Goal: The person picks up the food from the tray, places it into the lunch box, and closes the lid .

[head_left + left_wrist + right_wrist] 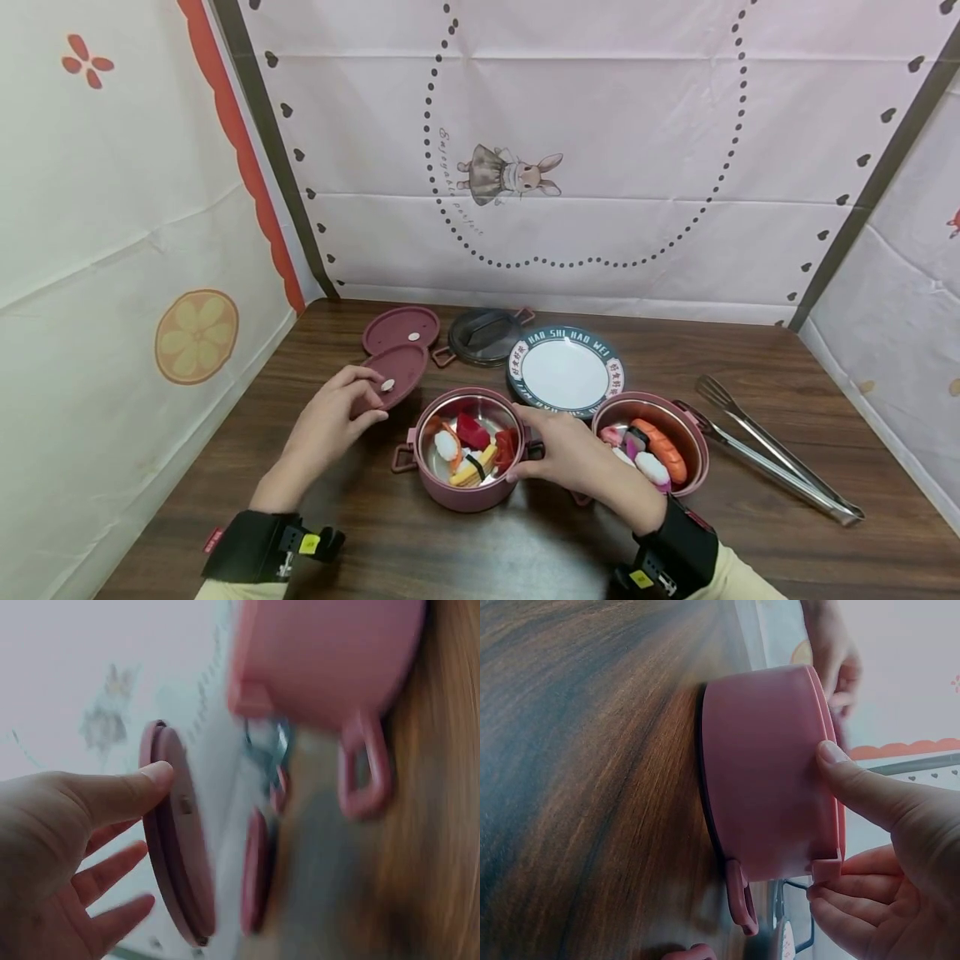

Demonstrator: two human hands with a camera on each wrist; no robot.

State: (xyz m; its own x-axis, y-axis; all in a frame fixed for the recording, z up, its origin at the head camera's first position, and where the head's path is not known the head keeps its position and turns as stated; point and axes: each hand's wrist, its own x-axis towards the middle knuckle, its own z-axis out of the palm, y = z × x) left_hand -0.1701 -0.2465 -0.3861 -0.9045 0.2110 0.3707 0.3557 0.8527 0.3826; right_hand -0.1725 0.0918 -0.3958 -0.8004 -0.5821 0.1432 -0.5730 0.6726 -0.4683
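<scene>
My left hand (337,421) pinches a round maroon lid (403,372) by its edge, raised and tilted left of the near pot. The left wrist view shows the thumb on the lid's face (196,847) and the other fingers behind it. My right hand (566,450) holds the near pink pot (467,500) at its right side, thumb on the near wall, fingers round by the handle. Toy sushi pieces lie inside this pot, among them a yellow egg piece (467,477) and a red piece (472,431). The pot stands upright on the table.
A second maroon lid (393,327) lies at the back left, beside a dark lid (483,340) with pink handles. Behind the pots is a green-rimmed plate (615,375). Another pink pot (697,471) with toy sushi stands right, and metal tongs (787,471) lie beyond it.
</scene>
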